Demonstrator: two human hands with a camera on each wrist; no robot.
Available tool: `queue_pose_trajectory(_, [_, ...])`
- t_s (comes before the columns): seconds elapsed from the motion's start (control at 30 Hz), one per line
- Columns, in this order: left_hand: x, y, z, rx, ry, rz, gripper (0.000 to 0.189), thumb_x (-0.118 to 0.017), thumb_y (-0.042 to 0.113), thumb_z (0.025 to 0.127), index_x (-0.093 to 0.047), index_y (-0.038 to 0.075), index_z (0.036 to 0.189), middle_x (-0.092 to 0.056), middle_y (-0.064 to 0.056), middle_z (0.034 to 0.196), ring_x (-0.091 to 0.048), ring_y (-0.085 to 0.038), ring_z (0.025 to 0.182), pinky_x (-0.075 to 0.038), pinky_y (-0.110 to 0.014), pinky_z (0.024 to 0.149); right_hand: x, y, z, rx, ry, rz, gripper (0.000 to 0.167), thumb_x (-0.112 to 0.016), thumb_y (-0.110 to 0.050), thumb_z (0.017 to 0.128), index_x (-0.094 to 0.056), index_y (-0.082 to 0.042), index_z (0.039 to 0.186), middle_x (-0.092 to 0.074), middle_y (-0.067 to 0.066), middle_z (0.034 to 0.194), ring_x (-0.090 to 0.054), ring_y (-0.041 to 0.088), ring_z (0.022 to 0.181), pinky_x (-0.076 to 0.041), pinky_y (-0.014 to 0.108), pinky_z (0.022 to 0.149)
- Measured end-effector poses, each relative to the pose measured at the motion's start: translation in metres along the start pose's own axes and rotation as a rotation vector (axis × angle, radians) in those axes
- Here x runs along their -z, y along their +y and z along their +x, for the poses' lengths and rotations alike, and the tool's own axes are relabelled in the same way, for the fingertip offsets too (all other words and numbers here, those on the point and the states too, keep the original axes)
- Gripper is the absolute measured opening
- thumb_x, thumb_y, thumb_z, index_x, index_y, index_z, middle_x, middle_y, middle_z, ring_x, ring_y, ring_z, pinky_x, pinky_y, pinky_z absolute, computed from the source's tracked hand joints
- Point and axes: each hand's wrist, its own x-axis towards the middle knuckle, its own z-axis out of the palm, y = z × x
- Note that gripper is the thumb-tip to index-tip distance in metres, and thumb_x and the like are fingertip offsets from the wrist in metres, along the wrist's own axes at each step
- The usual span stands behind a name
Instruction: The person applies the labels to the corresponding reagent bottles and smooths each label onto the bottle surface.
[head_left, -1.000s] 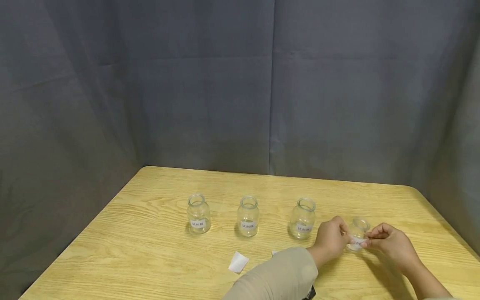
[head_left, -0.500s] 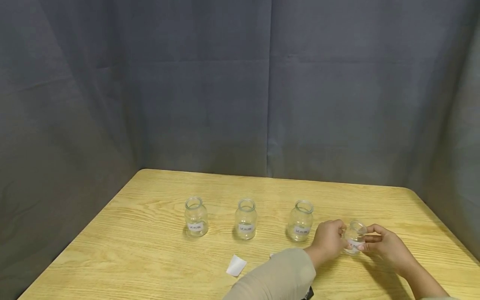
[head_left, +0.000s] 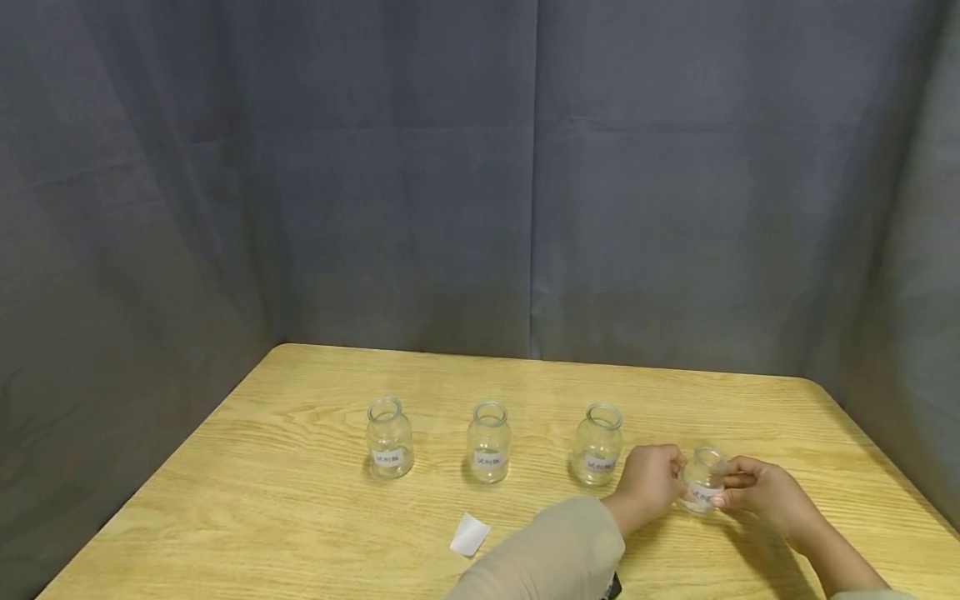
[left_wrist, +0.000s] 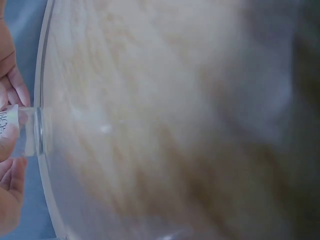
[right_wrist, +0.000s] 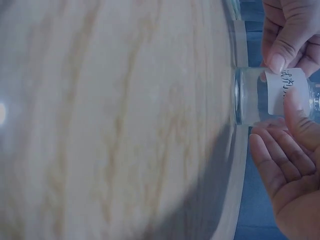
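A clear glass jar (head_left: 705, 475) with a white handwritten label (head_left: 702, 497) stands at the right of the table, between both hands. My left hand (head_left: 651, 482) holds its left side, the thumb at the label's edge in the right wrist view. From the right, my right hand (head_left: 768, 498) grips the jar, its thumb (right_wrist: 299, 117) pressing on the label and its fingers behind the glass. To the left, several similar jars stand in a row: a near one (head_left: 597, 446), a middle one (head_left: 489, 442) and a far-left one (head_left: 389, 439), each labelled.
A small white paper piece (head_left: 470, 535) lies on the wooden table (head_left: 300, 517) in front of the row. Part of a black object (head_left: 615, 587) shows beside the left sleeve (head_left: 551, 550). Grey curtains (head_left: 420, 183) surround the table's back and sides.
Both hands first pinched the label's ends at the jar; the right fingers have since spread round the glass, with the thumb on the label. The whole head view has shifted slightly.
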Motion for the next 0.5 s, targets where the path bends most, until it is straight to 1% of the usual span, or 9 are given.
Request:
queue_pose_trajectory(0.13, [0.0009, 0.0006, 0.0006, -0.005, 0.01, 0.007, 0.027, -0.074, 0.013, 0.064, -0.062, 0.014, 0.088, -0.056, 0.012, 0.074, -0.049, 0.004, 0.067, -0.037, -0.008, 0.056, -0.0007, -0.0017, 0.0011, -0.008, 0.01, -0.003, 0.049, -0.067, -0.016, 0.073, -0.047, 0.014, 0.105, -0.055, 0.025, 0.101, -0.057, 0.023, 0.086, -0.048, 0.031, 0.071])
queue_pose_trajectory(0.23, [0.0015, 0.0012, 0.0, 0.023, -0.024, -0.029, 0.03, -0.073, 0.01, 0.065, -0.061, 0.012, 0.092, -0.057, 0.01, 0.08, -0.051, 0.002, 0.071, -0.04, -0.01, 0.059, -0.0038, -0.0018, 0.0007, -0.025, 0.016, -0.014, 0.048, -0.066, -0.018, 0.074, -0.047, 0.014, 0.105, -0.055, 0.024, 0.103, -0.056, 0.024, 0.088, -0.048, 0.031, 0.072])
queue_pose_trajectory(0.37, [0.0015, 0.0012, -0.0006, 0.06, -0.073, -0.075, 0.035, -0.073, 0.008, 0.066, -0.058, 0.011, 0.097, -0.056, 0.008, 0.084, -0.051, -0.001, 0.075, -0.042, -0.012, 0.061, -0.0076, -0.0024, -0.0017, -0.041, 0.015, -0.041, 0.051, -0.064, -0.021, 0.076, -0.045, 0.013, 0.107, -0.052, 0.025, 0.108, -0.053, 0.03, 0.094, -0.046, 0.033, 0.074])
queue_pose_trajectory(0.5, [0.0041, -0.0014, -0.001, 0.084, -0.086, -0.11, 0.044, -0.074, 0.011, 0.066, -0.054, 0.012, 0.106, -0.057, 0.006, 0.09, -0.054, -0.004, 0.078, -0.043, -0.014, 0.061, -0.007, -0.0049, -0.0025, -0.05, -0.006, -0.032, 0.054, -0.063, -0.021, 0.078, -0.039, 0.015, 0.111, -0.05, 0.026, 0.108, -0.052, 0.031, 0.094, -0.046, 0.037, 0.075])
